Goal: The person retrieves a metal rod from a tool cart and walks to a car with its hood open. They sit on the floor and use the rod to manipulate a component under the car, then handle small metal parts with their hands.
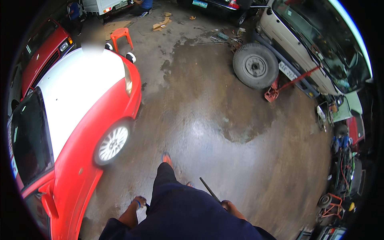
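My right hand [227,206] is closed around one end of a long, thin dark rod [209,187], which points forward and left over the floor. By my left side hangs my left hand [139,201], with a blue band at the wrist. Its fingers look curled; a small dark shape shows beside them, too unclear to name. Nearest to that hand is a red car [76,176] with a white hood, standing along my left. My foot [167,158] in a sandal is stepping out ahead of me.
Wet patches cover the concrete floor [192,132]. Far right, a spare tyre [256,66] leans at the front of a beige van [294,40], beside a red floor jack [272,94]. An orange stool [121,37] stands beyond the red car. Parts and frames line the right edge.
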The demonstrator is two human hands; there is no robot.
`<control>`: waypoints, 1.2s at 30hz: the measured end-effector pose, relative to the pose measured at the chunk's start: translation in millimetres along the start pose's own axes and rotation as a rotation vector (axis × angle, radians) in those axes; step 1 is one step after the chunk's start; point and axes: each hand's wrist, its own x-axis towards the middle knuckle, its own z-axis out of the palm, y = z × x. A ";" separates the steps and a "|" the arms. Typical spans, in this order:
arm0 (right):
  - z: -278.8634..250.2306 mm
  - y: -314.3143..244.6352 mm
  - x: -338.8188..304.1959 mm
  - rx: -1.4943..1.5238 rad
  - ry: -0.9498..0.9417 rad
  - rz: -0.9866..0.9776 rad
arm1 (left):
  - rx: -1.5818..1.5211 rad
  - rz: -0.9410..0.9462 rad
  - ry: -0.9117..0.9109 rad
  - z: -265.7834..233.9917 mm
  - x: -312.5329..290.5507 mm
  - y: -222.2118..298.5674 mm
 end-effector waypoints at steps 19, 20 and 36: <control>-375.6 -490.2 186.0 0.254 0.020 -0.186 | -0.598 -0.112 0.775 -906.0 383.6 61.1; -402.1 -513.9 198.5 0.258 0.016 -0.183 | -0.449 -0.102 0.894 -925.7 388.9 72.8; -888.6 -955.1 239.2 -0.105 0.109 -0.010 | -0.348 0.210 0.746 -1369.9 691.9 209.3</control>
